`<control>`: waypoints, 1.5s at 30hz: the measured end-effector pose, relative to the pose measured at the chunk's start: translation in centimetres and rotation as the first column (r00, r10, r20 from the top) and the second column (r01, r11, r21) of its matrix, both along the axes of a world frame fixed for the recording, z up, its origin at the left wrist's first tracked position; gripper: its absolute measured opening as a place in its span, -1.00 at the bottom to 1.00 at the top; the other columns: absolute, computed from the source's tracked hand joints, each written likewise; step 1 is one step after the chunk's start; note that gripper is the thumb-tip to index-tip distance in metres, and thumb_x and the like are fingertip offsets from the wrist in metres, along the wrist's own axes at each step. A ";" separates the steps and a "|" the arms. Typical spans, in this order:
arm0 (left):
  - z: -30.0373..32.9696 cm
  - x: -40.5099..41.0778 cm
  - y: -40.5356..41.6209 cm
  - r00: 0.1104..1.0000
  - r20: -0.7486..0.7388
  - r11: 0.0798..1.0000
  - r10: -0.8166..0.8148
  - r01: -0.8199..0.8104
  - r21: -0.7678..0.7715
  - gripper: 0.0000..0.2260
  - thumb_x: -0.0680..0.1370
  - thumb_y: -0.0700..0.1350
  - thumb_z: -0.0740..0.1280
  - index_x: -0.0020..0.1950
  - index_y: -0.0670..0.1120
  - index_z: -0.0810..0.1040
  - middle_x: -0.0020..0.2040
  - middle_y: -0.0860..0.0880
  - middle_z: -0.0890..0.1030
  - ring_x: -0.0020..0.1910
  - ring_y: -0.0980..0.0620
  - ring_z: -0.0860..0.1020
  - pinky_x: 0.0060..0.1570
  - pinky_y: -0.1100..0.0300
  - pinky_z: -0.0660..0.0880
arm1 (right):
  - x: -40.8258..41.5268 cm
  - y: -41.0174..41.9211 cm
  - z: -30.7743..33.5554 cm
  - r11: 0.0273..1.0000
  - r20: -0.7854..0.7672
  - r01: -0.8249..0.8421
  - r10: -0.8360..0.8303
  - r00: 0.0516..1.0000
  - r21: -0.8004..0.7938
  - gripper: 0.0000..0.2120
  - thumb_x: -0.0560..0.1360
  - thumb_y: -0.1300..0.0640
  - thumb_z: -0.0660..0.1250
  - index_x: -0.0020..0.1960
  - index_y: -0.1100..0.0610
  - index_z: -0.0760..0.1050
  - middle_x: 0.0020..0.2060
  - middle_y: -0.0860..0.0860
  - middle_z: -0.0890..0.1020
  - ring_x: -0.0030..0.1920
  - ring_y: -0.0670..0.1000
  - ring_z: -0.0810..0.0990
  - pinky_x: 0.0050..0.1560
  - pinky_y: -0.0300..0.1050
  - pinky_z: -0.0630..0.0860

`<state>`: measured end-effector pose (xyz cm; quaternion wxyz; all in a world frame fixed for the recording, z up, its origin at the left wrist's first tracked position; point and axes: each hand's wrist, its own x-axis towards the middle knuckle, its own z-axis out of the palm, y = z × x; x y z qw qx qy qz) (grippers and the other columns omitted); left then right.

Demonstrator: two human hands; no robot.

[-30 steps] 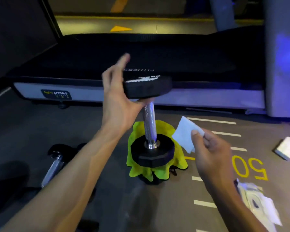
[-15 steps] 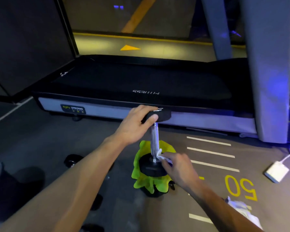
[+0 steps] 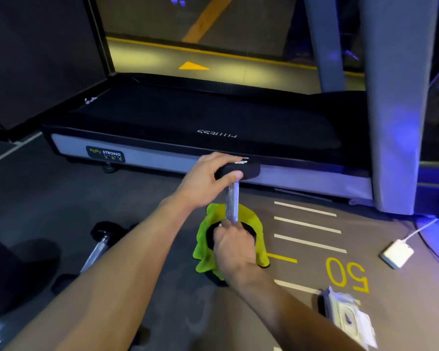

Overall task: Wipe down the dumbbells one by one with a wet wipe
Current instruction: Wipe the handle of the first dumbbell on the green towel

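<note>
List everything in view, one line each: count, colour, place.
upright dumbbell: one, black heads, silver handle, standing on end at centre
cloth: one, lime green, under the upright dumbbell
lying dumbbell: one, black and silver, floor at left
wipe packet: one, white, floor at lower right
adapter with cable: one, white, floor at right
treadmill: one, black deck, grey edge, behind the dumbbell
floor number 50: yellow, right of the cloth
left hand: gripping the top head
right hand: closed at the handle's base; wipe hidden

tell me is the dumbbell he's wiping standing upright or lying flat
Upright. The dumbbell stands on end on the green cloth; the left hand steadies its top head, the right hand is at the handle's base.
</note>
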<state>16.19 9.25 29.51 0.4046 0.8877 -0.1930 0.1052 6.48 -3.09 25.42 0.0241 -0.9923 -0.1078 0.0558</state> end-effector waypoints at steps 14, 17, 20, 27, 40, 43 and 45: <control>-0.2 -0.4 0.3 0.999 -0.044 0.994 -0.012 0.007 -0.105 -0.62 0.60 0.17 0.38 0.40 0.11 0.57 0.33 0.12 0.57 0.39 0.06 0.44 0.44 0.03 0.37 | 4.3 -9.0 1.9 0.671 -0.051 0.404 -0.480 0.876 0.622 -0.71 0.56 0.16 0.27 -0.34 0.08 0.46 -0.43 0.04 0.45 -0.26 0.14 0.40 -0.26 -0.09 0.34; -0.4 -0.5 0.3 0.999 -0.042 0.993 -0.005 0.000 -0.117 -0.61 0.60 0.18 0.37 0.40 0.12 0.57 0.32 0.11 0.57 0.38 0.05 0.44 0.42 0.05 0.38 | 3.2 -7.7 0.8 0.613 0.064 0.310 -0.510 0.858 0.727 -0.84 0.59 0.18 0.30 -0.16 0.08 0.58 -0.35 0.00 0.56 -0.24 0.14 0.51 -0.24 -0.06 0.39; 0.0 -0.2 0.2 0.999 -0.042 0.993 -0.006 0.001 -0.117 -0.63 0.60 0.12 0.41 0.39 0.09 0.58 0.31 0.09 0.58 0.36 0.02 0.45 0.41 0.07 0.37 | 1.7 -5.5 -1.8 0.649 0.048 0.154 -0.281 0.958 0.745 -0.90 0.55 0.17 0.39 -0.09 -0.01 0.63 -0.22 -0.10 0.67 -0.16 -0.03 0.63 -0.12 -0.11 0.53; 0.3 -0.5 0.3 0.997 -0.053 0.992 -0.060 0.054 -0.115 -0.54 0.51 0.25 0.37 0.36 0.11 0.62 0.32 0.13 0.60 0.37 0.05 0.48 0.42 0.10 0.39 | 0.7 -4.5 -4.1 0.773 0.013 0.077 -0.109 0.994 0.630 -0.84 0.55 0.11 0.41 0.02 -0.07 0.74 0.01 -0.07 0.63 0.02 -0.12 0.63 0.05 -0.26 0.53; 1.6 -0.8 0.7 0.983 -0.132 0.990 -0.124 0.113 -0.091 -0.63 0.54 0.05 0.50 0.34 0.04 0.63 0.28 0.06 0.63 0.29 0.05 0.56 0.38 0.02 0.45 | 1.8 -1.9 -1.8 0.828 0.366 -0.012 -0.234 0.901 0.560 -0.69 0.57 -0.08 0.15 0.02 -0.06 0.66 -0.13 -0.08 0.57 -0.11 0.03 0.57 -0.19 -0.09 0.44; 1.3 -0.8 0.6 0.984 -0.123 0.988 -0.126 0.113 -0.104 -0.61 0.52 0.10 0.50 0.33 0.04 0.64 0.27 0.07 0.63 0.29 0.04 0.56 0.38 -0.01 0.45 | 0.6 -2.1 -3.6 0.819 0.370 -0.044 -0.210 0.905 0.573 -0.77 0.57 0.02 0.23 0.06 -0.08 0.66 -0.11 -0.13 0.57 -0.11 -0.03 0.55 -0.15 -0.07 0.51; 1.4 -0.6 0.4 0.986 -0.117 0.989 -0.121 0.108 -0.105 -0.56 0.48 0.18 0.46 0.32 0.06 0.64 0.28 0.08 0.63 0.31 0.05 0.56 0.38 -0.02 0.46 | -0.6 -2.3 -5.1 0.808 0.322 -0.047 -0.179 0.930 0.587 -0.78 0.57 0.04 0.24 0.04 -0.10 0.66 -0.08 -0.15 0.62 -0.07 -0.02 0.58 -0.08 -0.05 0.56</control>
